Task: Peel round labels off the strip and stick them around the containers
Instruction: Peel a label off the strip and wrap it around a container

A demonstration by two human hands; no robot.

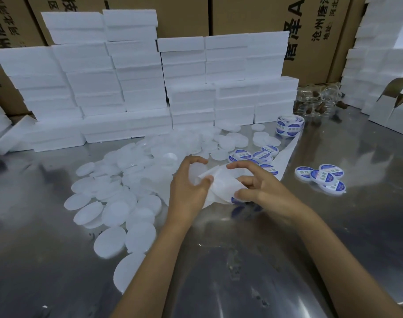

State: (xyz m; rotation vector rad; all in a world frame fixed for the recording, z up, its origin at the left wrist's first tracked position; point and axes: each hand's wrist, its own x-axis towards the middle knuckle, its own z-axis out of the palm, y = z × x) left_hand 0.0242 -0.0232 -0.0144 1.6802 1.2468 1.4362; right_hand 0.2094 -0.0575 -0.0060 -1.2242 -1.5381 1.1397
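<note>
Both forearms are reaching in over the steel table [241,260]. Left hand [191,180] is curling round a plain white container [197,172]; right hand [257,184] is pinching the white label strip [221,189], which is running away rightward toward the label roll [290,126]. Unlabelled containers [117,203] are lying heaped left of the hands, labelled containers [319,177] right, foam boxes [127,88] stacked behind.

two bare forearms are seen above the bench [333,226], with no sleeves, gloves, watch or rings worn. the left hand [191,187] and right hand [257,189] are shown uncovered, with short, unpainted nails.
</note>
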